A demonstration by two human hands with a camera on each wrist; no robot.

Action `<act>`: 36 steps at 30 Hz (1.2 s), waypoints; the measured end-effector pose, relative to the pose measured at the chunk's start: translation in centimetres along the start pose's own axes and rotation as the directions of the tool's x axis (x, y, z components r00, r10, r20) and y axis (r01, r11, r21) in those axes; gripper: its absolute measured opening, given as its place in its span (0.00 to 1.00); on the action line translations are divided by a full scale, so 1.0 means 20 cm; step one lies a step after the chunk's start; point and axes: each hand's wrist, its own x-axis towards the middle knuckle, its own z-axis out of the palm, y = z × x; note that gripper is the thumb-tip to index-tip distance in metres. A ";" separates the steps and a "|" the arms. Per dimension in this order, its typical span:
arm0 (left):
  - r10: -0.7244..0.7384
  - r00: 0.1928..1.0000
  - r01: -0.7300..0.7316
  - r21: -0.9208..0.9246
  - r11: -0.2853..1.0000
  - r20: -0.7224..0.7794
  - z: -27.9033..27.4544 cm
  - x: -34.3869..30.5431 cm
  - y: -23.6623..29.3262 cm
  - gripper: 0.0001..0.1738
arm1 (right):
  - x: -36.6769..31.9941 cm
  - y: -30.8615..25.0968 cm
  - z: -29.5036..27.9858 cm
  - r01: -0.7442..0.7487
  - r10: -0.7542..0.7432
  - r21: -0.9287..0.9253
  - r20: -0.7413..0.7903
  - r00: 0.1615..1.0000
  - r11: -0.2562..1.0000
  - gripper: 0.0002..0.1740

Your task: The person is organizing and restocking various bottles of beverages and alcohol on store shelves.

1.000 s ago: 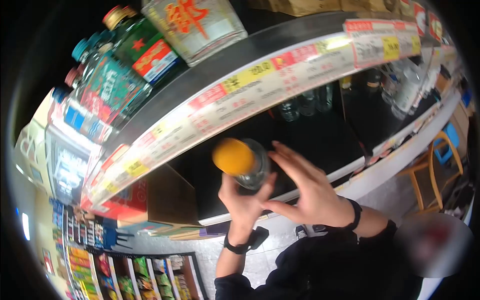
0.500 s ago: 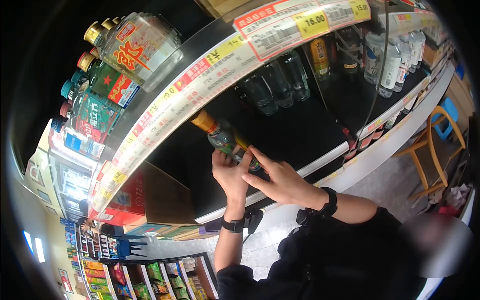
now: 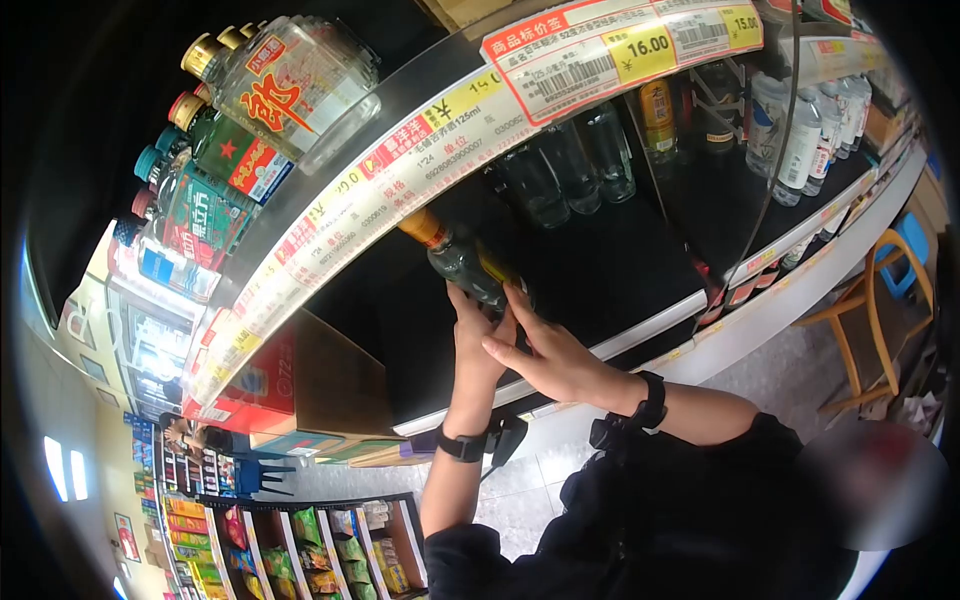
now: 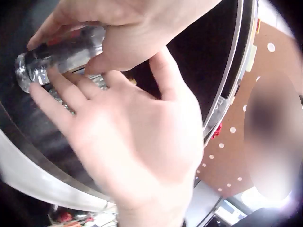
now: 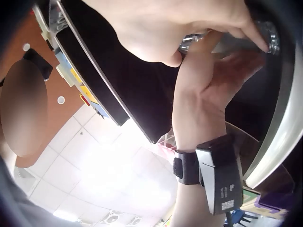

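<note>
In the head view, a clear glass bottle with an orange cap [image 3: 425,228] is tilted over the dark shelf [image 3: 640,280], its cap toward the upper left. A yellow strip shows beside it; whether this is a second bottle I cannot tell. My left hand [image 3: 482,335] holds the lower part from beneath, and my right hand [image 3: 560,362] grips its right side between thumb and fingers. The left wrist view shows the clear bottle base [image 4: 28,73] near both hands' fingers. In the right wrist view, my right hand [image 5: 175,23] lies across the bottle, above my left hand [image 5: 203,99].
Several clear bottles [image 3: 585,165] stand further back on the shelf. A price-label rail [image 3: 400,150] curves above the hands, with more liquor bottles [image 3: 300,95] over it. Cardboard boxes [image 3: 340,385] are at the left, white-labelled bottles [image 3: 800,150] at the right, and a wooden chair [image 3: 885,310] beyond.
The bottle went from cap-toward-the-camera to lying at a slant, and my right hand came from beside it onto it. Over the last half second, the hands and bottle moved slightly right in the head view.
</note>
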 end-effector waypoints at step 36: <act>-0.083 0.992 0.102 -0.235 0.967 0.090 0.00 0.51 -0.08 0.51 | 0.55 0.13 -0.15 -0.091 0.115 0.315 -0.058 0.992 0.945 0.40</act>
